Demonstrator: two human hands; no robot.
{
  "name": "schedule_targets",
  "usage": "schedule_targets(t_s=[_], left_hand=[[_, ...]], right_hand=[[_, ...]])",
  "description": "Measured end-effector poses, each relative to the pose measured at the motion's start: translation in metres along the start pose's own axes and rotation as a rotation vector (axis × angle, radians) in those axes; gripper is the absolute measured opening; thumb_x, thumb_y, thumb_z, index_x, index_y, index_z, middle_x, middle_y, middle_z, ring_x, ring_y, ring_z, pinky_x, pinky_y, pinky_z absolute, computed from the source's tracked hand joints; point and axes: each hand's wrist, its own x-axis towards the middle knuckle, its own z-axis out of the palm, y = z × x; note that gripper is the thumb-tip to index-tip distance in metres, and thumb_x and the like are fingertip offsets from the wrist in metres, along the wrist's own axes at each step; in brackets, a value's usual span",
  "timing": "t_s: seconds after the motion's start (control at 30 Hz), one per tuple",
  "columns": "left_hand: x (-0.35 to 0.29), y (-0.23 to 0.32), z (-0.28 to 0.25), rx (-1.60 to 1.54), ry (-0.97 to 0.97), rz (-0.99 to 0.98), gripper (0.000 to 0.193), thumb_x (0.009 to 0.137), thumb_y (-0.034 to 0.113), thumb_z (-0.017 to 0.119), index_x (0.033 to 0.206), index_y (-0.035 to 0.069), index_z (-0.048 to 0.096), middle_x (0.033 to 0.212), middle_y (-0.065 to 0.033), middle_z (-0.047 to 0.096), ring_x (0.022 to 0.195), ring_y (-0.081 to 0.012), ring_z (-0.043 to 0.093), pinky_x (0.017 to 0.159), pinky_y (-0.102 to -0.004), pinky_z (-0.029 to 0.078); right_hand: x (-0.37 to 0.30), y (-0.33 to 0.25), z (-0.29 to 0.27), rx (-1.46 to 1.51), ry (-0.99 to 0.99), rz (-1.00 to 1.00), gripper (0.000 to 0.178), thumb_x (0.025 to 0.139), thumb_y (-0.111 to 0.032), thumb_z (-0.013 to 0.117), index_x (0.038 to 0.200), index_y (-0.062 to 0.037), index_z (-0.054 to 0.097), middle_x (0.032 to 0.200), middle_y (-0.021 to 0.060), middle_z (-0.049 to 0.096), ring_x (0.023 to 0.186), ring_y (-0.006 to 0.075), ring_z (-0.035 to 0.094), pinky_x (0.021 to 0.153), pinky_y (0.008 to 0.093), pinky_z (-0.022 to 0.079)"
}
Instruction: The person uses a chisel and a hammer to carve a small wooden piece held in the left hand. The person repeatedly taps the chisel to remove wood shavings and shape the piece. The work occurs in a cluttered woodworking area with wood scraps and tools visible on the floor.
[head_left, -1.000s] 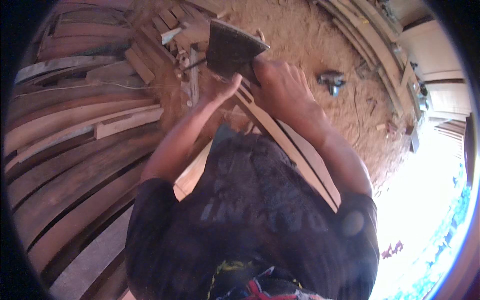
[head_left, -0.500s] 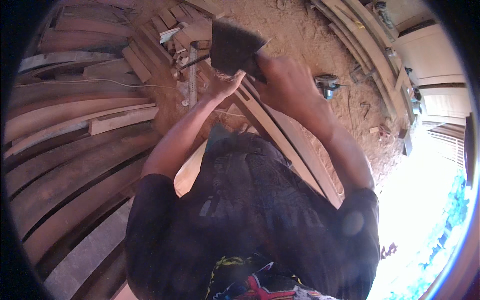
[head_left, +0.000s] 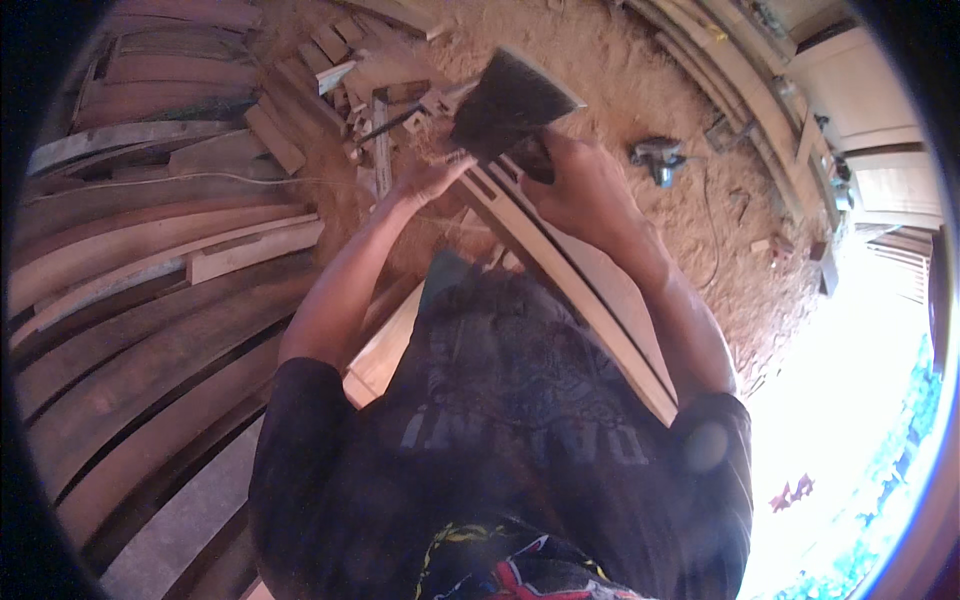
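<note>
My right hand point(head_left: 585, 195) is closed around the dark handle of a wide-bladed tool point(head_left: 512, 105). Its flat, dark blade is raised over the end of a long wooden beam point(head_left: 560, 265), tilted up to the right; its exact kind I cannot make out. The beam runs from beside my body on the right up to my hands and has a slot cut near its far end. My left hand point(head_left: 428, 185) grips that far end from the left, thumb along the top; its other fingers are partly hidden. A wider pale board point(head_left: 610, 275) lies along the beam's right side.
Stacked planks point(head_left: 150, 290) fill the left side. Wood offcuts point(head_left: 350, 75) are heaped at the far left. A power tool point(head_left: 658, 160) with a cord sits on the dusty ground to the right. Long timbers point(head_left: 720, 80) lie at the far right, beside pale panels point(head_left: 850, 100).
The blade has swung to the right and turned, its broad edge now facing up and right. My right hand has shifted slightly down. My left hand stays at the beam's end.
</note>
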Motion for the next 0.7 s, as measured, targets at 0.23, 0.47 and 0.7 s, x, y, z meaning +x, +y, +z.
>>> schedule_targets(t_s=[0.23,0.47,0.7], left_hand=[[0.034,-0.017,-0.015,-0.568,0.07,-0.151,0.039,0.091,0.044,0.081,0.079,0.012,0.063,0.074,0.0002,0.063,0.073,-0.0118,0.062,0.074,-0.0333,0.054],[-0.004,0.066,0.01,0.14,0.129,0.099,0.034,0.093,0.032,0.082,0.076,0.007,0.066,0.068,0.0023,0.062,0.067,-0.01,0.061,0.061,-0.029,0.049],[0.005,0.105,0.003,0.015,0.145,0.045,0.031,0.094,0.03,0.081,0.078,0.006,0.068,0.071,0.0025,0.064,0.065,-0.0113,0.064,0.051,-0.029,0.05]], right_hand=[[-0.067,0.04,-0.002,0.191,0.111,0.359,0.041,0.082,-0.027,0.075,0.111,0.0022,0.068,0.094,0.0313,0.071,0.096,0.047,0.07,0.086,0.0496,0.056],[-0.08,0.053,-0.003,0.229,0.131,0.489,0.04,0.084,-0.026,0.075,0.114,0.0004,0.068,0.096,0.0308,0.071,0.097,0.0466,0.07,0.083,0.0487,0.056],[-0.045,0.036,-0.01,0.21,0.091,0.317,0.039,0.084,-0.025,0.075,0.108,0.0044,0.068,0.09,0.0304,0.071,0.091,0.0461,0.071,0.08,0.0483,0.057]])
